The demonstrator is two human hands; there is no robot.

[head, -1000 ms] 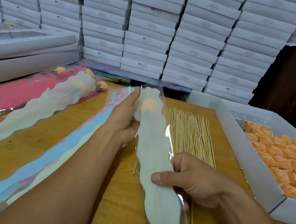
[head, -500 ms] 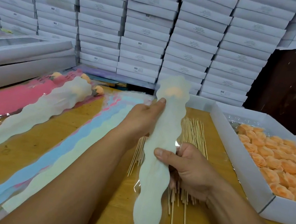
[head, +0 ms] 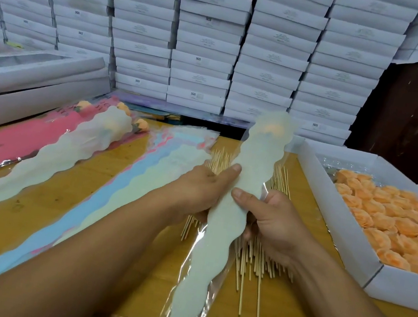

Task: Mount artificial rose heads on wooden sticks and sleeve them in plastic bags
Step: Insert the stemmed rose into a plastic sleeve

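Observation:
A long wavy-edged pale plastic sleeve (head: 228, 216) stands tilted above the table, with an orange rose head (head: 273, 128) showing through its top end. My left hand (head: 197, 189) holds the sleeve's left side, fingers lying along it. On the right side, my right hand (head: 271, 223) grips the sleeve with the thumb across its front. Loose wooden sticks (head: 255, 258) lie on the table beneath both hands. Several orange rose heads (head: 394, 223) fill the white box at right.
A white box (head: 332, 205) sits at the right. Empty sleeves (head: 127, 183) lie spread left of the sticks. Sleeved roses (head: 109, 126) rest on pink sleeves at far left beside a long white box (head: 29, 91). Stacked white boxes (head: 207, 37) wall the back.
The sleeve with the rose has risen and tilted upright, its top moving up and right. My left hand slid down the sleeve toward my right hand.

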